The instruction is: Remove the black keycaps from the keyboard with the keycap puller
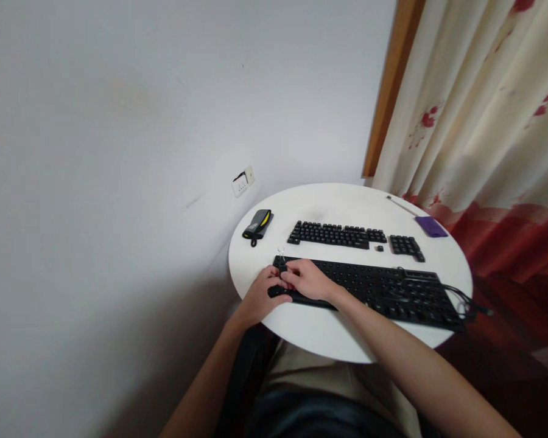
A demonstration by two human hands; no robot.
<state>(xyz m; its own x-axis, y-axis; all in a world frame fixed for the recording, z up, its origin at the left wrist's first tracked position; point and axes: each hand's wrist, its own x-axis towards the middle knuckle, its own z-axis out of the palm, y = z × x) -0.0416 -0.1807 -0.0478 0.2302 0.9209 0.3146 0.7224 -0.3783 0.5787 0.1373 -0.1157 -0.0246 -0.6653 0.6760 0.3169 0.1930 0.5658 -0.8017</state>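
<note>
A black keyboard (347,277) with most of its keycaps off lies along the near side of the round table. My left hand (262,295) grips the keyboard's left end, thumb along the front edge and curled fingertips meeting those of the other hand. Above that same end, my right hand (310,280) is closed on a small black-handled wire keycap puller (282,252); its thin wire loops point up and away. The fingers partly hide the handle. Removed black keycaps (333,233) stand in rows behind the keyboard, with a number-pad block (406,246) of keycaps to their right.
On the white table (338,198) are a grey, black and yellow pouch (258,225), a single loose keycap (379,248) and a purple cloth-like item (431,226). A thin stick-like tool (402,205) lies behind it. The keyboard's cable (466,301) hangs over the right edge. A wall stands close left.
</note>
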